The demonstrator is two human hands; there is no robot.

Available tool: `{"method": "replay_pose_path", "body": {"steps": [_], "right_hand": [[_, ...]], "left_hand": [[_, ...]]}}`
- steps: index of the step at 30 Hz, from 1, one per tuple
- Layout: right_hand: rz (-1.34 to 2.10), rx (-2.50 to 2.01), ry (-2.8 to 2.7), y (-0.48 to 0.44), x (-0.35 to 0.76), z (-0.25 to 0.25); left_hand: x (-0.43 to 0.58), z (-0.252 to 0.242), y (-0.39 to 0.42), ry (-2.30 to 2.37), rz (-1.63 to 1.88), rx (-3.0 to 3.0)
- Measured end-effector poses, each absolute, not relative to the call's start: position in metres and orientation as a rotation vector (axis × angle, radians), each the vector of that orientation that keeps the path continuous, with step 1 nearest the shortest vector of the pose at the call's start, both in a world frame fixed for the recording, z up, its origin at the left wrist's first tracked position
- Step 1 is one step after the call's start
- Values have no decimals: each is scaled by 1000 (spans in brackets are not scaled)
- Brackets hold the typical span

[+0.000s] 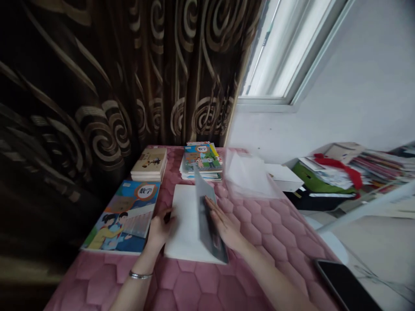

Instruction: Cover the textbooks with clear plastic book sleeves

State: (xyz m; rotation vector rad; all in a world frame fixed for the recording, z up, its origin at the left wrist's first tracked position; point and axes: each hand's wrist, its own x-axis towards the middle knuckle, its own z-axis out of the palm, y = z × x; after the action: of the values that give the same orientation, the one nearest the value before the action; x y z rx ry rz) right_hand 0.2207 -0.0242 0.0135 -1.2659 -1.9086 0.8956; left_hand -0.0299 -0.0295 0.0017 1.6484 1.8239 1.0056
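Note:
A book (186, 216) lies in front of me with a pale, blank face upward. Its dark greyish cover or flap (202, 207) stands raised along the right side. My right hand (223, 222) lies against the outer side of that flap, fingers stretched out. At the book's left edge is my left hand (160, 229), its fingers curled and slightly blurred around the edge; a silver bracelet (140, 275) circles that wrist. Just left of this hand rests a blue mathematics textbook (125, 218) with cartoon children on its front.
Behind stand a stack of tan books (149, 163) and a pile topped by another mathematics textbook (202, 159). Clear plastic sheets (249, 175) lie to the right, beside a white box (285, 177). A dark phone or tablet (346, 285) is at the pink padded tabletop's (259, 220) right edge.

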Motion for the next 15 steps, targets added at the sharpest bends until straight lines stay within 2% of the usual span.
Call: {"method": "replay_pose_path", "body": {"steps": [6, 10, 15], "right_hand": [[555, -1404, -2477, -31, 184, 14], [361, -1415, -2569, -37, 180, 12], [336, -1332, -2579, -32, 169, 7]], "left_hand": [[-39, -4, -27, 1815, 1093, 1510], [-38, -7, -28, 1829, 1083, 1542], [-27, -10, -34, 1966, 942, 1800]]}}
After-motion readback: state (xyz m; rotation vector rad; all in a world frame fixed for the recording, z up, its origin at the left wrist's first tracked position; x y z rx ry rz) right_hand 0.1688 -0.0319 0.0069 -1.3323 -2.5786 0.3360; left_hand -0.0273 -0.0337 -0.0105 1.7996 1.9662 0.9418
